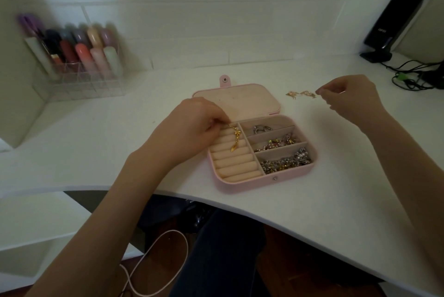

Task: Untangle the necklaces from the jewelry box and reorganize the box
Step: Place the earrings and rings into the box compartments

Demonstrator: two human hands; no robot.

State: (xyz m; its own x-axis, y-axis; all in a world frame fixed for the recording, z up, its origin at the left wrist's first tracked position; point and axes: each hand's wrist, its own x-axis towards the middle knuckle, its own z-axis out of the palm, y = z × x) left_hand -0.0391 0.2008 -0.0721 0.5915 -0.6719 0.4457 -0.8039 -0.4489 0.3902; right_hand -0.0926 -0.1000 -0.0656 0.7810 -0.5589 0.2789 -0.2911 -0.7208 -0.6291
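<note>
A pink jewelry box (242, 182) lies open on the white desk, its lid (236, 100) folded flat behind it. My left hand (192, 126) pinches a gold leaf-shaped pendant piece (235, 140) that dangles over the ring rolls (234, 161) in the left half of the box. My right hand (348, 96) is to the right of the box, fingers pinched at the end of a small gold piece (301, 94) lying on the desk. The right compartments hold silver rings (260, 129), pink and gold pieces (280, 143), and a tangled silver and gold heap (287, 161).
A clear organizer with several lipsticks (79, 61) stands at the back left against the wall. A black device on a stand (391, 27) with cables (413, 78) sits at the back right. The desk's curved front edge (216, 197) runs close to the box.
</note>
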